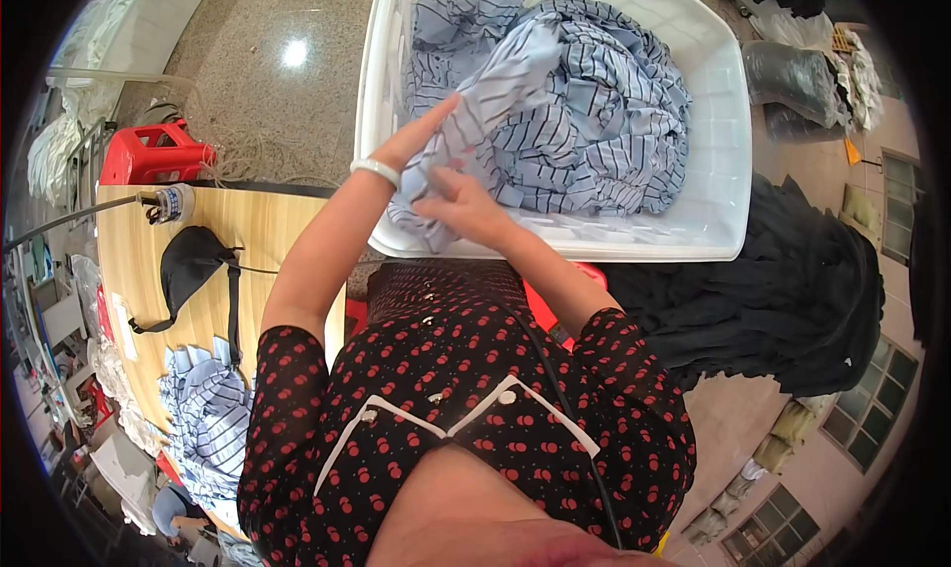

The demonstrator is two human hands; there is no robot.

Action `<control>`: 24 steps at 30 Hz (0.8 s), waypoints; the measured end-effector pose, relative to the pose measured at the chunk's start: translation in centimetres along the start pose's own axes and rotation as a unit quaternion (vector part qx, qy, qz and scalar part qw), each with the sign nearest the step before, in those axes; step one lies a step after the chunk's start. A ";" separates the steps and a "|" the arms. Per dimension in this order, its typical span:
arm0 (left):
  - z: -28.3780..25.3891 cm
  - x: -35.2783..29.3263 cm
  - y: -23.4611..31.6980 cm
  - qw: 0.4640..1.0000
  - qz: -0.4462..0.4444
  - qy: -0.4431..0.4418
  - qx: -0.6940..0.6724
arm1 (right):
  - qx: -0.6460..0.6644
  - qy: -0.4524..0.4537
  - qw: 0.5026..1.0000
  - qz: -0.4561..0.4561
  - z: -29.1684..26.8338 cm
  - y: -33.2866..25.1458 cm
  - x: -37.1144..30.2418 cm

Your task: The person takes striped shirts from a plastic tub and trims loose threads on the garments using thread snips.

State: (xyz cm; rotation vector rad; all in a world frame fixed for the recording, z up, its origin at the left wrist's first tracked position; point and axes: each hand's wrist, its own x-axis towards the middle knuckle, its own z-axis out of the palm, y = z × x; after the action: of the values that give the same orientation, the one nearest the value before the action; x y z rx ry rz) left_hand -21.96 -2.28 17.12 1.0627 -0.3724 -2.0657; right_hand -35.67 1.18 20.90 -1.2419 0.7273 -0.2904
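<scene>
Left fingers [444,111]: stretched out flat, pressed along the edge of a striped blue garment [495,97], not curled round it.
Right fingers [436,183]: closed, pinching a fold of the same garment at its lower end.
Left hand [411,139]: at 12 o'clock from the right hand, white bangle [377,170] on the wrist.
Right hand [458,203]: just at the near rim of the bin, forearm coming in from 5 o'clock.
Garment in hand: lifted partly off the heap, hanging over the near wall of the white plastic bin [723,121], stretched between both hands.
Heap [604,121]: more striped blue cloth, crumpled, fills the middle of the bin, at 2 o'clock from the hands.
Progress: looks like one piece being pulled out and straightened; most of the heap unsorted in the bin; small stack of striped pieces [210,418] already lying on the tabletop at 8 o'clock, so judged early to midway.
Tabletop [134,255]: wooden, at 9 o'clock, carries a black pouch with strap [188,265].
Further out: red stool [154,151] at 10 o'clock, black fabric pile [792,300] at 3 o'clock on the floor.
</scene>
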 end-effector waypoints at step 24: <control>4.8 -13.8 6.8 0.991 0.122 -0.052 -0.023 | 0.402 0.196 0.894 0.006 -6.8 7.6 8.4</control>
State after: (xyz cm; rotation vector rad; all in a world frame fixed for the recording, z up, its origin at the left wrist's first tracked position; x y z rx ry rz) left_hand -17.41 3.05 31.63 0.8398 -0.4799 -1.9052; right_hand -35.12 -6.32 9.99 -0.3824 0.8325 -0.7619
